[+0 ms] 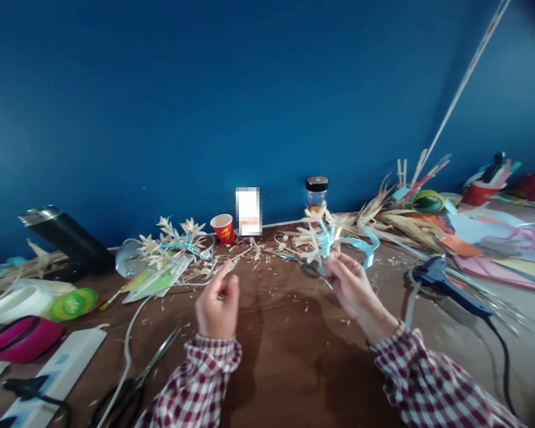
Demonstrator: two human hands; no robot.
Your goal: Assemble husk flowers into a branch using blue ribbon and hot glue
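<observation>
My right hand [354,285] pinches the lower end of a pale dried-husk flower bunch [314,252]. Light blue ribbon [326,238] is wound about its middle, and a loose curl of ribbon trails to the right. My left hand [218,303] is raised above the brown table with nothing visible in it; index finger and thumb stand apart while the other fingers curl in. Beyond it on the left lies a second husk flower bunch [191,235] with blue ties. Black-handled scissors [149,362] rest beside my left sleeve.
Husk scraps litter the brown table [285,356]. A red paper cup [224,229] and a black-lidded jar [316,190] stand by the blue wall. On the right lies a corded glue gun [450,285]; on the left, a power strip [71,362] and a leaning dark bottle [66,238].
</observation>
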